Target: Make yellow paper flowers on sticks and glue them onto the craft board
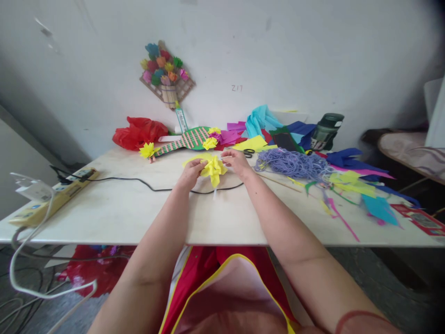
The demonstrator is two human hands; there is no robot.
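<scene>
A yellow crepe-paper flower (213,170) is between my two hands above the table, with a thin whitish strip hanging below it. My left hand (193,172) pinches the flower's left side between thumb and fingers. From the other side, my right hand (236,162) has its fingertips closed at the flower's right edge, where something small and whitish shows. Behind my left fingers lies a flat piece of yellow paper (190,160). Black-handled scissors (248,153) rest just beyond my right hand.
A guitar-shaped craft (194,138) lies behind my hands, near red crumpled paper (139,133). Purple string (292,163), coloured paper scraps (378,208) and a dark bottle (327,131) are on the right. A power strip (52,197) with a black cable (139,180) occupies the left. Paper flowers (163,65) hang on the wall.
</scene>
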